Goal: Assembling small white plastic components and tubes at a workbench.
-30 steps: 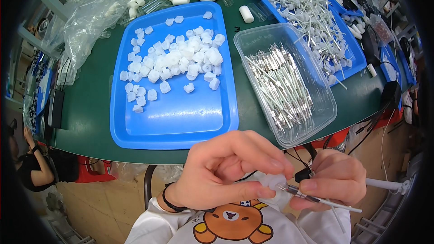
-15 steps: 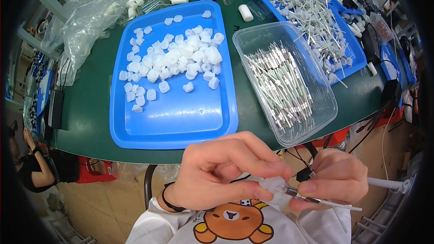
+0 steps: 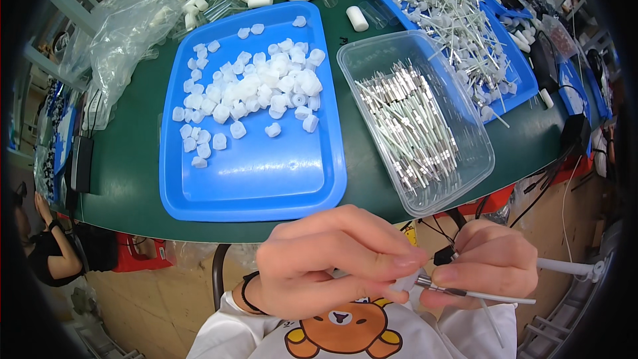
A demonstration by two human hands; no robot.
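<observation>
Just beyond the table's near edge, my left hand (image 3: 335, 260) pinches a translucent white plastic cap (image 3: 404, 284) between thumb and fingers. My right hand (image 3: 490, 262) grips a thin rod with a metal sleeve (image 3: 425, 281) and a pale wire tail (image 3: 508, 298). The sleeve's end meets the cap; how deep it sits is hidden by my fingers. A second pale wire (image 3: 492, 322) hangs below my right hand. Ahead of my left hand lies a blue tray (image 3: 266, 189) with many similar caps (image 3: 262, 86). Beyond my right hand, a clear plastic box (image 3: 475, 153) holds many similar rods (image 3: 412, 126).
Another blue tray (image 3: 528, 83), heaped with capped rods (image 3: 452, 26), stands at the back right. Glass tubes and white cylinders (image 3: 357, 18) lie at the back, near plastic bags (image 3: 119, 53). Black cables (image 3: 548, 173) hang at the right edge. A person's arm (image 3: 63, 252) shows far left.
My hands have brought the rod and cap together. The thin prongs that showed at the cap's edge are now out of sight, and the metal sleeve touches the cap.
</observation>
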